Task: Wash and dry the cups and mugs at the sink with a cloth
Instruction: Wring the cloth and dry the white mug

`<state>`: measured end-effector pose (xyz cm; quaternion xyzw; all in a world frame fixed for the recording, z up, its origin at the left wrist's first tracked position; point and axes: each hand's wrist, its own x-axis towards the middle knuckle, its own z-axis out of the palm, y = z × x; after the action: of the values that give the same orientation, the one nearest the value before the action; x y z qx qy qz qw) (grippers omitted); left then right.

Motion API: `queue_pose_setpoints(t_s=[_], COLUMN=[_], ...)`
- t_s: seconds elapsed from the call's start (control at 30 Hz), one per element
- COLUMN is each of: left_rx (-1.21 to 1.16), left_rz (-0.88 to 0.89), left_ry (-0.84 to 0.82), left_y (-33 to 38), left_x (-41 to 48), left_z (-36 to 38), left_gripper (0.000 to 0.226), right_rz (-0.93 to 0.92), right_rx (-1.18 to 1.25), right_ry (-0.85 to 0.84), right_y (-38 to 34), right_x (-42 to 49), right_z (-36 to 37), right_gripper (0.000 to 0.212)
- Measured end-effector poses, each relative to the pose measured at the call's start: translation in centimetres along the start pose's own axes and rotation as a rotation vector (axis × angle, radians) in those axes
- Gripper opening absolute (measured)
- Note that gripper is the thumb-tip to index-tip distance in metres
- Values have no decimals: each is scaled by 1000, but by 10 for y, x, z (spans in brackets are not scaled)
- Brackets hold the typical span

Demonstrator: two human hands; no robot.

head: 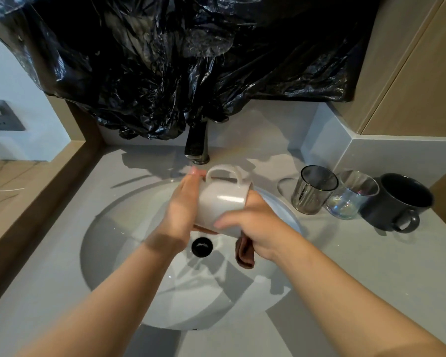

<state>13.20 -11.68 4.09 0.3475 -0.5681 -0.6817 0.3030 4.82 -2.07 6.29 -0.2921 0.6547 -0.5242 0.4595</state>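
The two bare forearms come in from the bottom edge and meet over the sink (113,240), where the hands close in on a pale mug (222,202) from either side. The left hand (183,207) lies flat against the mug's left side with straight fingers reaching up past the handle; its thumb is hidden. The right hand (255,228) is curled round a brown cloth (245,253) at the mug's lower right end. Its thumb lies blurred across the mug's wall, and a fold of cloth hangs below the palm. The mug lies on its side between the two hands, handle uppermost and away from the person, above the drain (202,246) and just in front of the tap (196,145). Whether water is running cannot be told. The main risk looks to be a slip: the left hand only presses, so a wet glazed wall could slide out during a firm wipe and drop into the basin, chipping it. A wide swing of the right arm could also knock the smoky glass (312,191). It stands on the worktop (345,266) just beside the basin rim, with an iridescent glass (350,199) close against it and a dark mug (397,202) behind that. These three sit well to the right of the hands and seem yet to be handled. A black plastic sheet (191,60) hangs over the wall behind the tap.
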Motion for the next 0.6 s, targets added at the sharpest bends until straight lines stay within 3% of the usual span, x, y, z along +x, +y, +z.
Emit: queue_pose_setpoints(t_s=[0.07, 0.1, 0.13, 0.23, 0.3, 0.37, 0.43, 0.5, 0.57, 0.6], left_rx=[158, 188, 184, -17, -53, -18, -31, 40, 203, 266], left_rz=[344, 413, 381, -87, -292, -283, -82, 267, 588, 644], left_ry=[-7, -59, -140, -343, -326, -240, -157, -109, -150, -178], left_y=[-8, -10, -12, -3, 5, 5, -3, -16, -22, -23], left_x=[-2, -1, 1, 4, 2, 1, 1, 4, 2, 2], left_z=[-4, -8, -14, -24, -20, -15, -11, -15, -21, -23], left_gripper=[29, 29, 32, 51, 62, 55, 41, 32, 30, 31], right_rz=[9, -2, -22, -89, -85, -69, -34, 42, 72, 59], right_rx=[361, 421, 406, 8, -323, -303, 45, 520, 696, 657], right_ry=[-77, -104, -120, -36, -78, -156, -217, -268, -288, -261], right_y=[1, 2, 2, 0, -1, 1, 6, 7, 7, 6], right_x=[2, 3, 3, -3, -7, -7, -1, 4, 6, 7], right_z=[-5, -7, -7, -5, -1, -1, -6, -14, -17, -16], right_gripper=[44, 45, 47, 47, 40, 39, 63, 75, 59, 47])
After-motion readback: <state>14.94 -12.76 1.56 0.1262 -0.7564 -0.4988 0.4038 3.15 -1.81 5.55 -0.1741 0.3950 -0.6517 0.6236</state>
